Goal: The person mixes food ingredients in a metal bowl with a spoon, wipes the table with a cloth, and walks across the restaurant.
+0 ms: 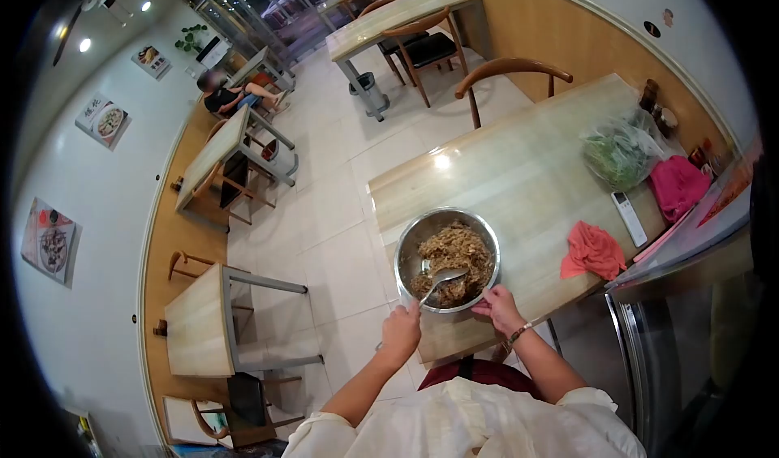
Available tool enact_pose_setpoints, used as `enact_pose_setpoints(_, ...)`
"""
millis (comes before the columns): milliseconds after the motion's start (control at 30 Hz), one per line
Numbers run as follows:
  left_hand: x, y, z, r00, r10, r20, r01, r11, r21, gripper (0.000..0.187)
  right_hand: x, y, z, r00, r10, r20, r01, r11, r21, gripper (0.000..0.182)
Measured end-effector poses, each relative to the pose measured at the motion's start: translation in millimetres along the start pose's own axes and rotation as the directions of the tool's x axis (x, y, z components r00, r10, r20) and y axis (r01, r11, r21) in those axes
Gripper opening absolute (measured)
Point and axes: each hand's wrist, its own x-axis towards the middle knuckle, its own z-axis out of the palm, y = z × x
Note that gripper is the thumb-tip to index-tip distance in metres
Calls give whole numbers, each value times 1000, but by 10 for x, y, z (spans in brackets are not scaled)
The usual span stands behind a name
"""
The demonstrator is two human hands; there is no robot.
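A round steel bowl (403, 251) stands near the left front corner of the table, with a brown, minced-looking mixture (456, 247) inside. My left hand (402, 331) is closed around the handle of a metal spoon (446, 275), whose head rests in the mixture. At the bowl's near right rim, my right hand (501, 309) grips the edge, its thumb and fingers pinching the rim. A beaded bracelet circles the right wrist. Part of the spoon's handle is hidden by the left fingers.
On the table (519, 190) lie a crumpled coral cloth (593, 251), a white remote control (629, 219), a plastic bag of greens (614, 154) and a pink bag (678, 186). A steel appliance (682, 320) adjoins on the right. A seated person (231, 97) is far back left.
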Motion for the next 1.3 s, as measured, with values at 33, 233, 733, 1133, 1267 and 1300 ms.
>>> enact_pose_setpoints(33, -10, -29, -91, 1000, -4, 19, 5, 1000, -2, 29, 25, -42, -3, 1000, 7, -12, -7, 1000, -15, 18)
enact_pose_setpoints(233, -4, -18, -119, 986, -134, 98, 143, 985, -94, 20, 76, -235, 57, 1000, -23, -7, 22, 992, -124, 18)
enact_pose_setpoints(733, 156, 5, 39, 975, -188, 122, 213, 948, -238, 19, 43, -126, 99, 988, -128, -86, 124, 991, -51, 12)
enact_pose_setpoints(1133, 462, -269, -13, 967, -220, 128, 225, 974, -27, 15, -4, -85, 77, 993, -112, -42, 109, 992, -66, 19)
enact_pose_setpoints(1267, 488, -157, -445, 962, -248, 112, 255, 965, -55, 25, -23, -229, 147, 996, -64, -69, 58, 995, -84, 15)
enact_pose_setpoints(1300, 496, -150, -449, 962, -243, 124, 251, 967, -51, 25, -28, -263, 166, 996, -58, -65, 53, 995, -80, 14)
